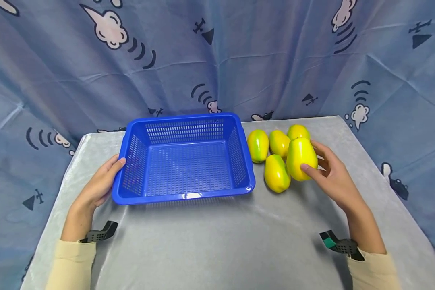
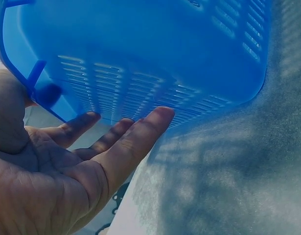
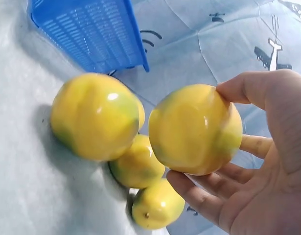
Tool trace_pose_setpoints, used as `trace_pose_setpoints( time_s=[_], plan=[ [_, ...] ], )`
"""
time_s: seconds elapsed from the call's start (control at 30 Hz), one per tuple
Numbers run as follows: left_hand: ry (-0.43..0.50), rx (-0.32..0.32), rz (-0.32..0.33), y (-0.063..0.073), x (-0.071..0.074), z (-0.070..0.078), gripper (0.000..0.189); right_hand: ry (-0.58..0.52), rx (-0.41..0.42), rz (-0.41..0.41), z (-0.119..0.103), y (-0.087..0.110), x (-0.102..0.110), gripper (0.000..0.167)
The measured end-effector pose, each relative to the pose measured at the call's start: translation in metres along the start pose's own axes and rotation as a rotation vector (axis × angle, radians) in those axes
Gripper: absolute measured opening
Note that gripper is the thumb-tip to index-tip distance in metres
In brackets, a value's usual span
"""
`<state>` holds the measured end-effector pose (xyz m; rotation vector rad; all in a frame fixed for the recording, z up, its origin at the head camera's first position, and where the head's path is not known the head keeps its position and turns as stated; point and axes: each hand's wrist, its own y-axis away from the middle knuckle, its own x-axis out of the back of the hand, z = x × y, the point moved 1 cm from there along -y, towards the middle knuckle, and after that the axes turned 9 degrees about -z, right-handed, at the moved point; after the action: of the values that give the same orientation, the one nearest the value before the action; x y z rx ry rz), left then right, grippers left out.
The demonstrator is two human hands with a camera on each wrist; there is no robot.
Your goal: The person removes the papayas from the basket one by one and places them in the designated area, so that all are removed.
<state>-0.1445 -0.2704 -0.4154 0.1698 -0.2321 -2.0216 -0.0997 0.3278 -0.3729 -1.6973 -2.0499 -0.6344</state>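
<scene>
A blue plastic basket (image 1: pixel 188 197) with slotted walls stands on the left half of the table, with nothing inside. My left hand (image 1: pixel 100 181) holds its left end, the thumb over the rim. In the left wrist view the fingers (image 2: pixel 135 137) lie along the outside of the slotted wall (image 2: pixel 111 83). My right hand (image 1: pixel 331 175) grips a yellow-green mango (image 1: pixel 300 157) between thumb and fingers, raised off the table. In the right wrist view this mango (image 3: pixel 195 129) appears beside several others. One loose mango (image 1: pixel 277 174) lies nearest the held one.
More mangoes (image 1: pixel 258 146) lie clustered just right of the basket, towards the back of the grey-covered table (image 1: pixel 217 241). A blue patterned curtain (image 1: pixel 246 60) hangs behind the table and along its sides.
</scene>
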Motion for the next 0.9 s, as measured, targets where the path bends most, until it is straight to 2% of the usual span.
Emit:
trace_pose_setpoints(
  time_s=[0.2,0.4,0.9],
  plan=[
    [-0.005,0.004,-0.005,0.0,-0.001,0.0,0.074,-0.028,0.015,0.043,0.02,0.004,-0.003,0.072],
    [-0.023,0.003,0.008,0.002,0.0,0.002,0.075,-0.015,0.012,0.041,0.035,0.003,-0.009,0.073],
    [-0.031,0.012,0.013,0.002,0.001,0.001,0.075,0.061,-0.085,0.022,0.054,0.0,-0.012,0.075]
  ],
)
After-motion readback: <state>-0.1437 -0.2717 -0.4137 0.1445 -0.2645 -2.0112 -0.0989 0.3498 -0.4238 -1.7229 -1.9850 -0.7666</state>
